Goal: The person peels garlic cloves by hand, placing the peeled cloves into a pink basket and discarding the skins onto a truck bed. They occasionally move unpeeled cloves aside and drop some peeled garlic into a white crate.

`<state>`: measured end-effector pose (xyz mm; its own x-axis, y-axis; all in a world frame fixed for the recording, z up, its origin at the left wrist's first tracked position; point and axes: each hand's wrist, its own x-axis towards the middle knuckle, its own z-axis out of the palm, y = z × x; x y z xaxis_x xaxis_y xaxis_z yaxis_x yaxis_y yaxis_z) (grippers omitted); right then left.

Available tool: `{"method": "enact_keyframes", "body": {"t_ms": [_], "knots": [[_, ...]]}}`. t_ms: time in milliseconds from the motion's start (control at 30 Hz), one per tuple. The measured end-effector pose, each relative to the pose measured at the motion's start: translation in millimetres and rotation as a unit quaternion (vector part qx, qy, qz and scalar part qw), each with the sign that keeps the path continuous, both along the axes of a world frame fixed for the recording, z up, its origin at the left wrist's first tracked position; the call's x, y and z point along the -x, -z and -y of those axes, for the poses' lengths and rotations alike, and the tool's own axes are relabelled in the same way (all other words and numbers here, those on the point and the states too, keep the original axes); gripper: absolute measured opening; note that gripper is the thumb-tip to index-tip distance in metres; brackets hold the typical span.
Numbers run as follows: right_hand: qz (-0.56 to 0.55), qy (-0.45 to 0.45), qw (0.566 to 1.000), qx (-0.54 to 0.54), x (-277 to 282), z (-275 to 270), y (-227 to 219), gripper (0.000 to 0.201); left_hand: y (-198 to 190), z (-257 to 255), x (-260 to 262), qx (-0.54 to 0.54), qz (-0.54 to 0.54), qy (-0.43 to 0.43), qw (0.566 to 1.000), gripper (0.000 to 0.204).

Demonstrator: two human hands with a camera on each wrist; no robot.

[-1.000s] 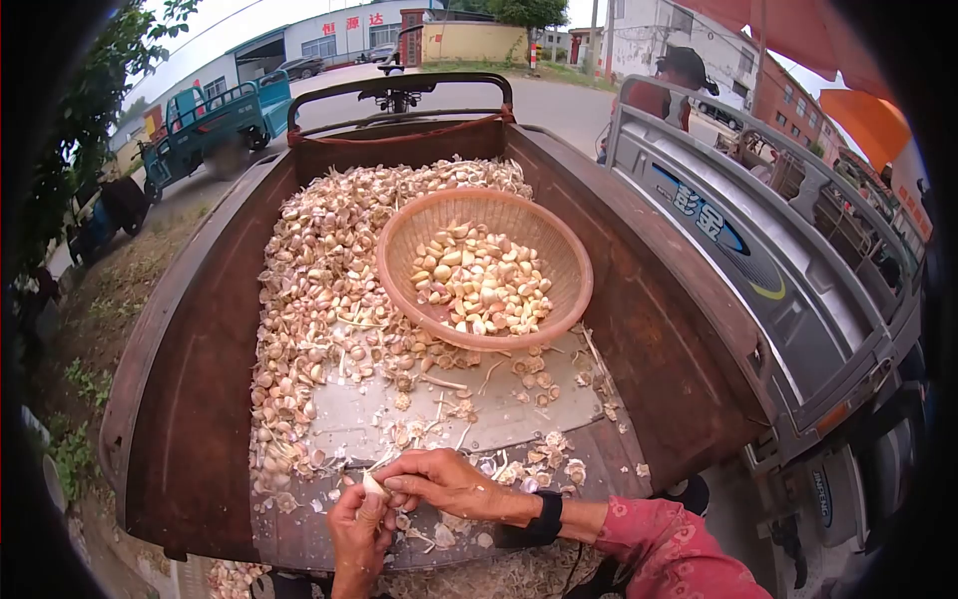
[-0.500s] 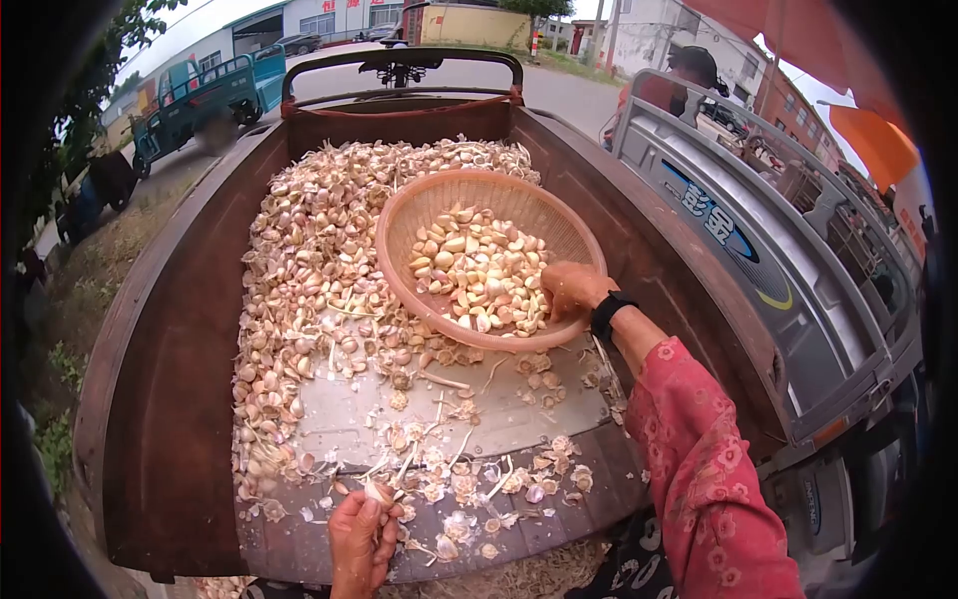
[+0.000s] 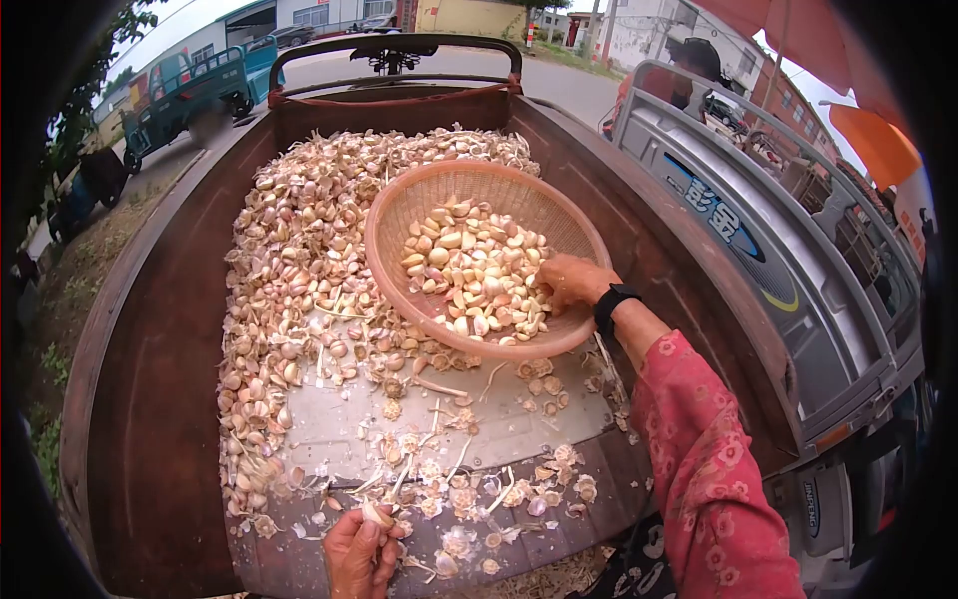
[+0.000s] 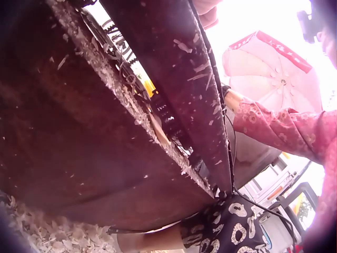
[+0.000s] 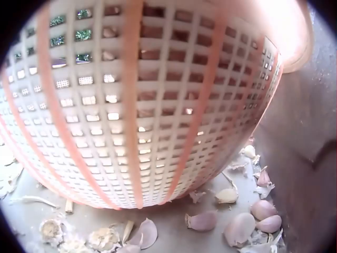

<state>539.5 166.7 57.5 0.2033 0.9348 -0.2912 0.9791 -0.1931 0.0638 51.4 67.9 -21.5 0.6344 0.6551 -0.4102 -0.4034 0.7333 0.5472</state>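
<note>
Low in the head view, my left hand (image 3: 355, 555) pinches a pale garlic clove (image 3: 377, 515) between thumb and fingers, over the near edge of the cart bed. My right hand (image 3: 577, 283), with a black band at the wrist, reaches over the right rim of an orange plastic basket (image 3: 387, 290). Its fingers point down at the pale cloves (image 3: 469, 250) heaped inside, and the fingertips are partly hidden there. In the right wrist view the lattice side of the basket (image 5: 130, 105) fills most of the picture, with the hand out of sight.
Unpeeled garlic (image 3: 289, 250) is piled along the left and back of the rusty cart bed (image 3: 150, 399). Husks and stems (image 3: 459, 499) litter the near boards. A few cloves (image 5: 239, 229) lie beside the basket. A grey vehicle (image 3: 738, 240) stands to the right.
My right hand has left the left hand and swung up and right into the basket, staying there since half a second ago. The left hand keeps its garlic low in front.
</note>
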Motion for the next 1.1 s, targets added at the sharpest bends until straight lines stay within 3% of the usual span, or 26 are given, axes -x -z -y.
{"method": "enact_keyframes", "body": {"t_ms": [33, 100, 367, 467, 500, 567, 633, 733, 833, 900, 933, 1000, 1100], "knots": [[-0.009, -0.009, 1.0, -0.003, -1.9, 0.2, 1.6, 0.032, 3.1, 2.8, -2.8, 0.0, -0.001, -0.001, 1.0, 0.023], [-0.015, -0.007, 1.0, -0.003, 0.5, 1.5, -0.8, 0.03, 0.9, 10.4, -17.9, -0.114, -0.105, -0.077, 0.985, 0.032], [-0.085, -0.006, 0.989, -0.125, 6.5, 17.7, -9.2, 0.022, -3.6, 9.0, -20.3, -0.104, -0.089, -0.087, 0.987, 0.032], [-0.237, 0.046, 0.936, -0.256, 26.3, 31.3, -24.8, 0.021, -1.4, 8.2, -20.2, -0.109, -0.073, -0.08, 0.988, 0.035], [-0.239, 0.047, 0.935, -0.258, 45.3, 42.4, -34.9, 0.021, -0.1, 7.9, -18.3, -0.113, -0.064, -0.074, 0.989, 0.037], [-0.484, 0.044, 0.795, -0.364, 85.1, 83.7, -51.3, 0.02, -0.3, 6.8, -19.1, -0.128, -0.041, -0.066, 0.989, 0.034], [-0.6, 0.025, 0.72, -0.348, 130.0, 144.7, -69.6, 0.022, -0.9, 8.4, -20.0, -0.129, -0.004, -0.062, 0.99, 0.032], [-0.576, 0.069, 0.737, -0.347, 182.3, 247.7, -80.0, 0.025, -2.6, 9.3, -15.1, -0.123, -0.007, -0.025, 0.992, 0.036], [-0.447, 0.057, 0.808, -0.38, 192.4, 349.1, -68.6, 0.026, -11.5, 19.2, -14.1, -0.125, 0.027, 0.015, 0.992, 0.041], [-0.4, 0.145, 0.81, -0.403, 184.7, 405.0, -59.6, 0.027, -15.6, 25.7, -12.6, -0.105, 0.043, 0.029, 0.993, 0.041], [-0.399, 0.153, 0.81, -0.402, 179.0, 429.7, -54.7, 0.027, -15.9, 30.2, -13.8, -0.088, 0.064, 0.037, 0.993, 0.042], [-0.366, 0.329, 0.745, -0.45, 163.1, 466.3, -41.3, 0.028, -16.7, 38.2, -16.9, -0.056, 0.095, 0.04, 0.993, 0.04], [-0.339, 0.401, 0.723, -0.449, 131.9, 507.8, -9.0, 0.029, -23.0, 52.1, -18.7, -0.005, 0.116, 0.023, 0.993, 0.036]]}}
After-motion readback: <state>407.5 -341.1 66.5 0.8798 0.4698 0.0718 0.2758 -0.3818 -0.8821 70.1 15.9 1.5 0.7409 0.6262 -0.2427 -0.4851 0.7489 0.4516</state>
